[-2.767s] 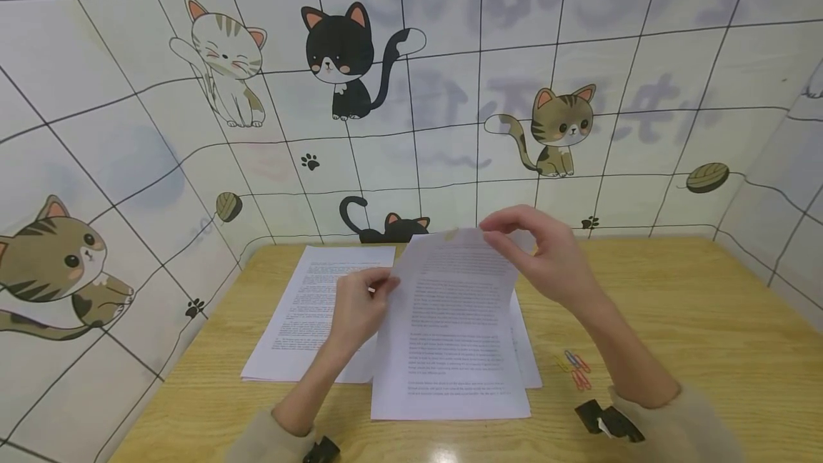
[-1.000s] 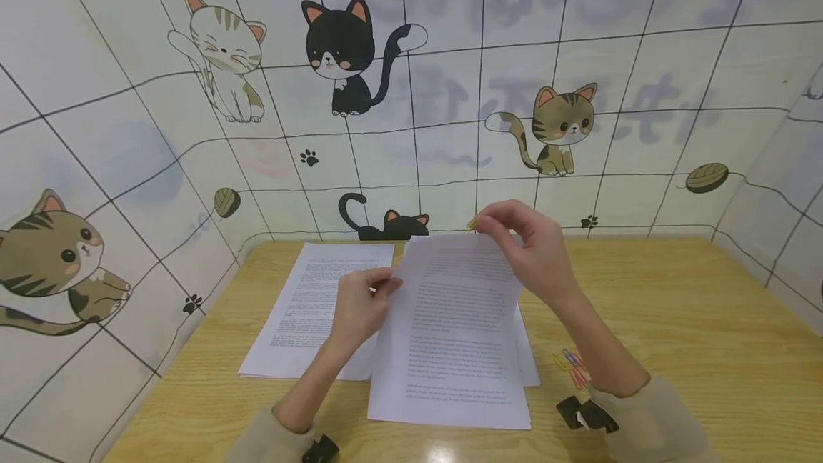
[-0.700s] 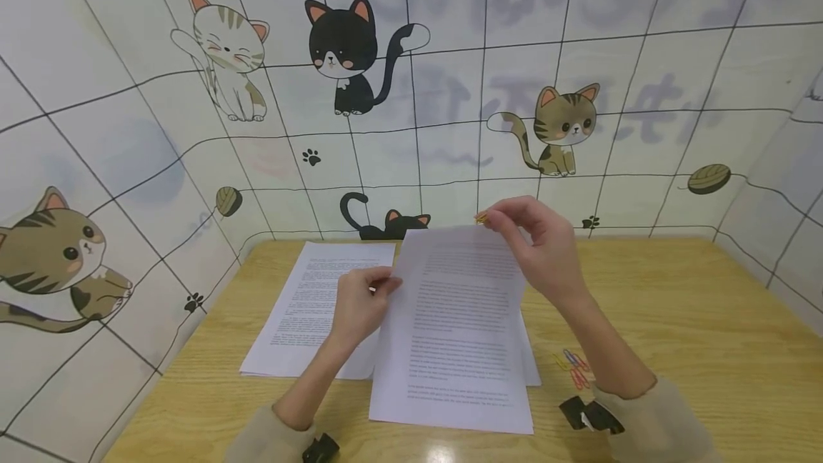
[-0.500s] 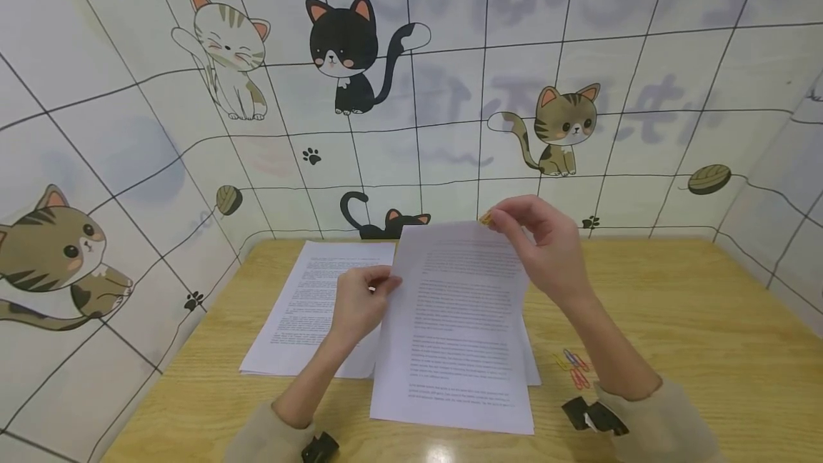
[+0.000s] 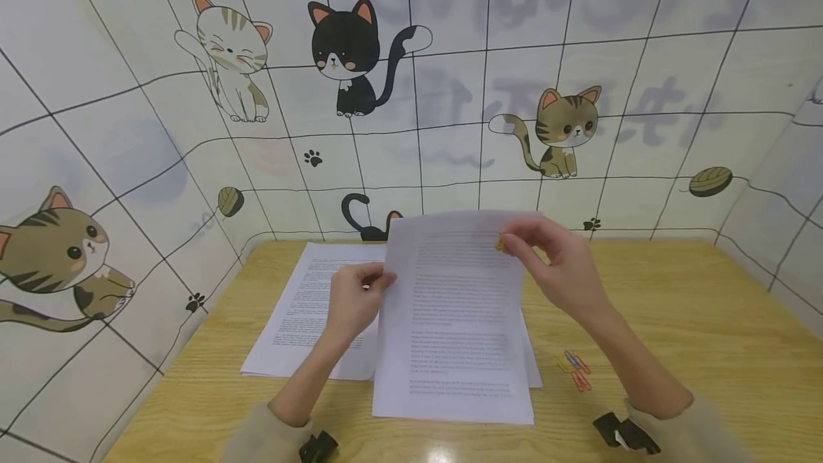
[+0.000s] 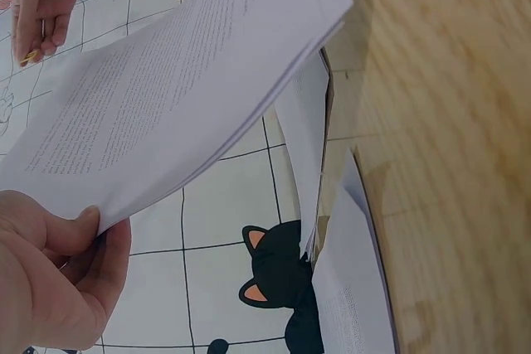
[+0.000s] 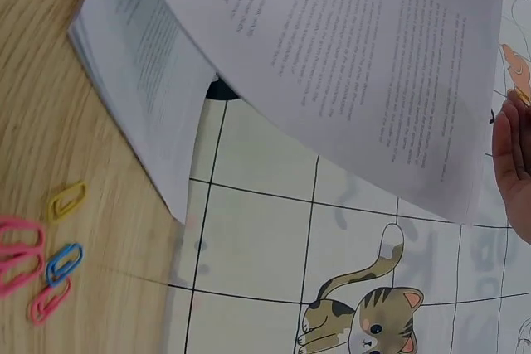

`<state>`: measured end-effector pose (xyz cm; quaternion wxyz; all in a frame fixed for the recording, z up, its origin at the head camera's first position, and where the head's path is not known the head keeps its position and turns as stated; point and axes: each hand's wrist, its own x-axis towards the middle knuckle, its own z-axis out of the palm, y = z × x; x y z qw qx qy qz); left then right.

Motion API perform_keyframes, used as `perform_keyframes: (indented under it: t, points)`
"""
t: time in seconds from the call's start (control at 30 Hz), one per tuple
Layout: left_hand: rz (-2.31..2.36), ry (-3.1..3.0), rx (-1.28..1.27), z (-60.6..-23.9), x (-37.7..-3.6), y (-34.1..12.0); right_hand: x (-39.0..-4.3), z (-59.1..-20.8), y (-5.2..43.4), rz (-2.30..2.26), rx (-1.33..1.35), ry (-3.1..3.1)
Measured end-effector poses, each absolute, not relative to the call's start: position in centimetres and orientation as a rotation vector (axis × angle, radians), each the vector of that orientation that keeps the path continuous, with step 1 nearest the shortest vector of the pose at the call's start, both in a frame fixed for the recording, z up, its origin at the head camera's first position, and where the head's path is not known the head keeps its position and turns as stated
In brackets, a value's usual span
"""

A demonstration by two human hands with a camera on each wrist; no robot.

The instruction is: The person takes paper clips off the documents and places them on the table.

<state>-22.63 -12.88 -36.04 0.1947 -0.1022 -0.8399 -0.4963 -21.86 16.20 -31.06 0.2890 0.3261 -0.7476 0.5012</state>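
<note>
the left hand [image 5: 352, 300] pinches the left edge of a lifted sheaf of printed pages [image 5: 453, 320], thumb on top and fingers curled beneath, as the left wrist view shows. the sheaf's near edge rests close to the front edge of the worktop [image 5: 694, 320] while its far end is raised and tilted up toward the wall. the right hand [image 5: 559, 270] is at the sheaf's top right part, fingertips pressed together on a small yellow paper clip [image 5: 499, 244] that lies against the paper near the top edge. whether the clip already straddles the pages or only touches them i cannot tell.

under the lifted sheaf more pages [image 7: 141, 80] lie flat on the worktop, and a second pile of printed sheets [image 5: 315, 306] lies to the left, toward the back left corner. a small cluster of spare paper clips [image 5: 574, 369], pink, blue and yellow, sits on the wood right of the papers, toward the front right.

judging by this, the pages are gathered and squared and a clip has been picked; what seems left is seating the clip fully over the top edge, and the other papers show no clips that i can see.
</note>
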Motion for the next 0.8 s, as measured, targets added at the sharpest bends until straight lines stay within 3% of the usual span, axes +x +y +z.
perform_keyframes:
  t: [0.8]
  points:
    - [-1.463,-2.367,-0.194,-35.5,-22.6,-13.3,-21.0,-34.0,20.7,1.118,0.894,-2.336]
